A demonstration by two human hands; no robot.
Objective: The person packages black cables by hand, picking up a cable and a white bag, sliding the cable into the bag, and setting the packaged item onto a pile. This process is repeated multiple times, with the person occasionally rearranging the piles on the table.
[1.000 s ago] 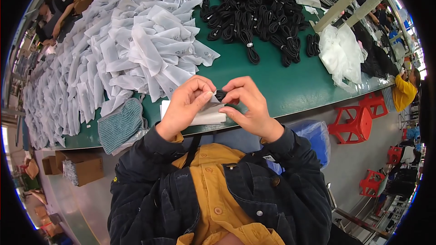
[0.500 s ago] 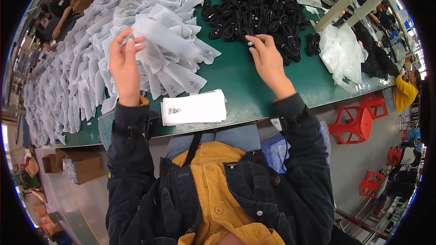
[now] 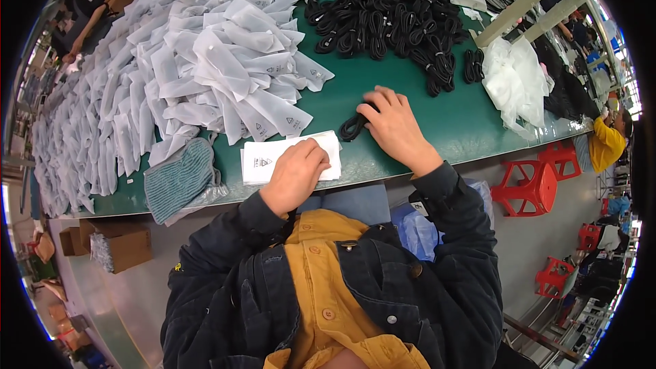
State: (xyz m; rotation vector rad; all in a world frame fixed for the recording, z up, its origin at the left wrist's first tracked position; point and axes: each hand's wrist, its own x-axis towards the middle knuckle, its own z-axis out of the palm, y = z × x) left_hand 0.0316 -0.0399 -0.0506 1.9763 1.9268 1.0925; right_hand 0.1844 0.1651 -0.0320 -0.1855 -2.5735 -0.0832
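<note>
Under my right hand, whose fingers curl round it, is a bundled black cable just right of a stack of flat white bags. My left hand rests on the right part of that stack, its fingers bent and pressed together at the top bag; whether they pinch its edge I cannot make out. Left of the stack rises a big heap of filled translucent bags. Beyond my right hand lies a pile of black coiled cables.
A teal ribbed cloth lies at the table's near edge on the left. Crumpled clear plastic sits at the right, beside a separate cable bundle. Red stools stand on the floor to the right. Other people are at both sides.
My left hand has moved from the filled-bag heap down right to the white stack. My right hand has come nearer from the cable pile with a cable bundle.
</note>
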